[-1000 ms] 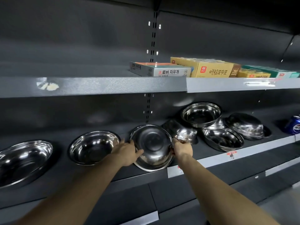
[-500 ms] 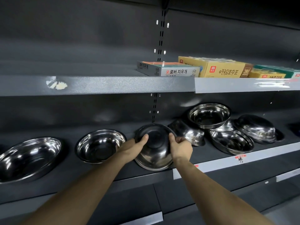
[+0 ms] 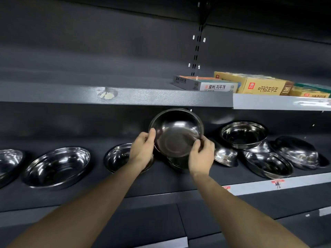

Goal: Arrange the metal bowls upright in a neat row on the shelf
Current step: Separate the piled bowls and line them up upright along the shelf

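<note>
The dark shelf (image 3: 179,178) is being occupied along its length by metal bowls, and above it a grey upper shelf (image 3: 143,98) is being used for flat boxes (image 3: 249,85) at the right. On the left part of the lower shelf, three bowls are being seen upright and side by side in a row: one cut by the frame edge (image 3: 9,160), a wide one (image 3: 57,167), and one (image 3: 118,156) partly hidden behind the left hand (image 3: 142,151). At the right, a loose cluster is being formed: one bowl (image 3: 243,134) is being carried on top of others, one (image 3: 268,163) is being left tilted toward the front, one (image 3: 297,154) is being seen upside down, and a smaller one (image 3: 225,155) is being seen tipped over just beside the right hand (image 3: 201,153). Between row and cluster, a single bowl (image 3: 176,134) is being held clear above the shelf, tilted with its opening toward the camera. Its rim is being gripped on both sides, the fingers of each hand being curled closed around the edge. Something dark is being glimpsed beneath it, but what it is cannot be told.
</note>
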`<state>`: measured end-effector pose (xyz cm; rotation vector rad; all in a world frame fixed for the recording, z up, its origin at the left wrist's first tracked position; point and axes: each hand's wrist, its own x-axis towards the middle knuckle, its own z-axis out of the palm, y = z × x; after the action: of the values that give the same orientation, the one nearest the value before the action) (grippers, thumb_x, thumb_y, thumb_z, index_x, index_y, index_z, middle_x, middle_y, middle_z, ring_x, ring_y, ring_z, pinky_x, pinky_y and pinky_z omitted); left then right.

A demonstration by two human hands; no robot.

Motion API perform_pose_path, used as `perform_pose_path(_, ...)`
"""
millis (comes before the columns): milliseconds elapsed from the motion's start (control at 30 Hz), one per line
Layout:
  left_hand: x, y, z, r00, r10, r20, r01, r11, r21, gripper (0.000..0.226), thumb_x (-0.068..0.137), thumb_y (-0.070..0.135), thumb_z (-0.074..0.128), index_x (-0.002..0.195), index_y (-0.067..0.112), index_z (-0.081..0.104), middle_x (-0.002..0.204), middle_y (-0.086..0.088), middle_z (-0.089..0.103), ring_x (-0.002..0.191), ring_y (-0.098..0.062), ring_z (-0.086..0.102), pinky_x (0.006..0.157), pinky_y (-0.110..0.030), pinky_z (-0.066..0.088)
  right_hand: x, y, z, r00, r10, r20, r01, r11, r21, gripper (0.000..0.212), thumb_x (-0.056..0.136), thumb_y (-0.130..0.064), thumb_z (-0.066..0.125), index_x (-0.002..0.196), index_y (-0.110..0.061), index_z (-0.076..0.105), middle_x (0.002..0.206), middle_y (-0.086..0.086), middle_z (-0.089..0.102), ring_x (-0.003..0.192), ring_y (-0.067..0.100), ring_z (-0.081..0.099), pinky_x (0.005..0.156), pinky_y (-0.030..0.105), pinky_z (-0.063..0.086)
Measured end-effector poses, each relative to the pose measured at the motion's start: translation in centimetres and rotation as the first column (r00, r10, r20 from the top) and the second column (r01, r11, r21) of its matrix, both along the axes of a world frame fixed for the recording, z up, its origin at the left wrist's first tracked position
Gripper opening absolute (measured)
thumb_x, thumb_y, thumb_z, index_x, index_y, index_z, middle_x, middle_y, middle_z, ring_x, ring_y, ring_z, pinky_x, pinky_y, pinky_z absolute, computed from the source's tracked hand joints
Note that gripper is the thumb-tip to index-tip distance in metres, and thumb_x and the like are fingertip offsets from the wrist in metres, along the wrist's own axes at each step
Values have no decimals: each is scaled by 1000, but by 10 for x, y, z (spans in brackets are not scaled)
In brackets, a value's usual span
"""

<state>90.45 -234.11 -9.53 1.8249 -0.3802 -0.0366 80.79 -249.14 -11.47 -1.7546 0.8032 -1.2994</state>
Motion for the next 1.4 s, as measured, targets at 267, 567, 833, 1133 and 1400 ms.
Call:
perform_pose_path(267,2,26,-5,1000,-9,-10,9,1000,-21,56,88,71,44,69,18,43,61,10,44,66,-12,47,70,-30,39,2,9,7,992,22,128,-85,856,509,58,92,-61,39,82,-10,64,85,8,71,93,32,65,95,46,51)
perform_pose_path(567,1,39,-10,992,-27,120,3,980,200,46,91,57,53,66,18,49,62,4,58,68,-16,56,64,-30,41,-2,9,-3,996,58,-63,-16,848,530,22,82,-25,56,66,-12,49,71,15,67,85,44,68,88,53,55)
perform_pose_path(833,19,68,-8,920,-239,311,-45,722,690,45,99,54,39,116,22,66,126,-1,62,123,-21,52,103,-37,40,6,10,-8,991,103,-80,-31,780,625,22,88,-17,51,79,-3,66,69,6,66,97,42,70,98,47,53)
perform_pose_path(1133,39,136,-12,963,-179,199,-123,363,924,54,100,48,35,145,20,44,154,-11,36,148,-33,19,119,-52,19,42,47,-10,986,166,28,-137,692,709,24,88,-9,54,64,-14,53,61,2,58,74,32,69,92,47,57)
perform_pose_path(1400,34,174,-14,977,-126,169,-121,321,939,57,100,48,37,148,17,39,160,-10,26,151,-31,10,122,-51,13,74,98,-24,917,398,-39,-258,664,702,27,93,-8,50,107,10,65,93,15,65,109,41,66,94,42,53)
